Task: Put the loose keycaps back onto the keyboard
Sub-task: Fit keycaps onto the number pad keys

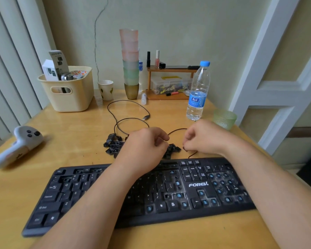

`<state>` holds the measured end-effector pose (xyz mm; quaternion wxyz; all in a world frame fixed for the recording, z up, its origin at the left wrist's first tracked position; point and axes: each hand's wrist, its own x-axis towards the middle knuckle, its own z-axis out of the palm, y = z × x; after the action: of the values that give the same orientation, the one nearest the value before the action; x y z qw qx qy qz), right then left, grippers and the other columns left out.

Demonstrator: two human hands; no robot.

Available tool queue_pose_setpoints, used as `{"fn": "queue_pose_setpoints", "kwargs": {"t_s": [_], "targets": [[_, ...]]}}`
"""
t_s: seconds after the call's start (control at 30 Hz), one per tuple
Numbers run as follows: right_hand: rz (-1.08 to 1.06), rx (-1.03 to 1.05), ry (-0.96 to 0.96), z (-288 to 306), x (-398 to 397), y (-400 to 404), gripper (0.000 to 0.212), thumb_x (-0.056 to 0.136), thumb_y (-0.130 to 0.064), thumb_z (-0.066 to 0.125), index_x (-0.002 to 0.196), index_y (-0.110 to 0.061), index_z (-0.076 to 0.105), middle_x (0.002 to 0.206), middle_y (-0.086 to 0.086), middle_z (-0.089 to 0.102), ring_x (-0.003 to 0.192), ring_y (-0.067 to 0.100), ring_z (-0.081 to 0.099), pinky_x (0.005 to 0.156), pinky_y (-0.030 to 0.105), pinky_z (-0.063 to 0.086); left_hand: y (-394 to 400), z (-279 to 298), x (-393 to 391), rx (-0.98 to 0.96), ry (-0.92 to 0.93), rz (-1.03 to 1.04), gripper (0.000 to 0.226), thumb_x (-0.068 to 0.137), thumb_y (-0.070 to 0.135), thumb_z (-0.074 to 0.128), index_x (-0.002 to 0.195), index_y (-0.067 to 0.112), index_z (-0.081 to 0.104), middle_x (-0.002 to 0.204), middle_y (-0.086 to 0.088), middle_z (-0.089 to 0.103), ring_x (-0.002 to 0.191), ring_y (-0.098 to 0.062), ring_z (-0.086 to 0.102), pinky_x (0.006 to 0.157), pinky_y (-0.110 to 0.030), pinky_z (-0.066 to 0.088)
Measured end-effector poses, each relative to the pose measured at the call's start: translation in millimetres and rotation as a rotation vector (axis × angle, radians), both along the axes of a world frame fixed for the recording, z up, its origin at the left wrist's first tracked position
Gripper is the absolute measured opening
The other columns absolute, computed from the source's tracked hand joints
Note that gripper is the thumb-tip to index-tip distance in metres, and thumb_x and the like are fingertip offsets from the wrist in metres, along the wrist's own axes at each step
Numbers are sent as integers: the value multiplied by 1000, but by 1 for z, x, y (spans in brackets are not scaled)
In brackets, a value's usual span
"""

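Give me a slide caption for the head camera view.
Both hands, left and right, reach over the keyboard into the loose keycaps.

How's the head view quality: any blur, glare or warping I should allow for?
Head view: soft even daylight, mild glare on the table; wide-angle bending at the edges; the controller and the keyboard look blurred at left; keycaps too dark to read.

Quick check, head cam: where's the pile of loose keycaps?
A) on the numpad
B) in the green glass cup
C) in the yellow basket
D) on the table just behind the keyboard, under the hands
D: the black keycaps lie in a heap on the table just past the far edge of the keyboard, partly hidden by the left hand and beside the right hand.
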<state>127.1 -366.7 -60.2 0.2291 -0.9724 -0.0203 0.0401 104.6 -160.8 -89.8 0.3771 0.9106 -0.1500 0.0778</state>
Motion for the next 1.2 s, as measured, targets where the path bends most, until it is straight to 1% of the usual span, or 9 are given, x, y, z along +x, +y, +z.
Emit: {"fn": "queue_pose_setpoints", "kwargs": {"t_s": [0.13,0.27,0.37,0.5,0.63,0.77,0.93,1.07,1.2], "targets": [[37,996,60,2,-20,-5,14,89,1,72,95,-10,75,77,6,75,66,14,57,62,24,44,-7,4,-4,-229,17,-109,19,92,38,74,110,40,67,91,17,74,81,2,65,75,-21,52],[139,1238,89,-2,-29,-4,23,68,-15,82,91,-13,78,78,10,72,65,13,60,62,22,47,-13,8,-10,-459,41,-219,27,88,30,82,110,33,68,89,9,76,78,-8,69,75,-30,57],[197,1278,85,-3,-29,-8,26,61,-20,86,87,-19,81,78,11,70,67,15,61,62,22,49,-14,8,-11,-502,-4,-228,25,85,29,84,107,29,71,85,8,75,82,-16,70,78,-41,57],[257,1291,78,-8,-29,-11,43,54,-32,98,90,-19,80,78,10,70,68,15,64,65,23,52,-15,7,-12,-506,-48,-231,25,84,30,85,106,29,72,84,7,74,80,-18,69,76,-44,58],[249,1269,48,-7,-33,-11,24,61,-24,87,84,-21,79,73,9,70,65,16,64,63,24,52,-15,6,-13,-465,-65,-216,21,86,31,83,105,32,74,83,8,74,76,-14,68,70,-36,59],[232,1205,-20,-5,-38,-9,15,65,-24,83,79,-23,78,75,8,70,66,18,64,63,26,52,-17,6,-15,-442,-34,-189,23,89,27,81,105,42,73,88,11,75,81,-11,69,78,-35,60],[169,1103,-186,-7,-38,-6,9,81,-10,75,86,-17,76,77,8,73,68,16,66,67,30,51,-23,10,-22,-578,121,-198,13,95,24,74,107,28,75,91,5,79,83,-10,74,82,-37,63],[222,939,-302,-8,-38,-4,27,93,-1,68,87,-25,77,80,3,75,74,15,68,69,27,55,-25,10,-21,-717,277,-198,14,97,22,71,106,12,73,89,-9,79,75,-14,68,83,-41,60],[230,986,-365,-9,-39,0,30,93,-4,66,88,-30,80,79,3,75,76,15,69,78,38,57,-30,13,-21,-1039,526,-240,12,97,11,67,108,4,67,99,-18,77,80,-19,72,81,-33,61]]}}
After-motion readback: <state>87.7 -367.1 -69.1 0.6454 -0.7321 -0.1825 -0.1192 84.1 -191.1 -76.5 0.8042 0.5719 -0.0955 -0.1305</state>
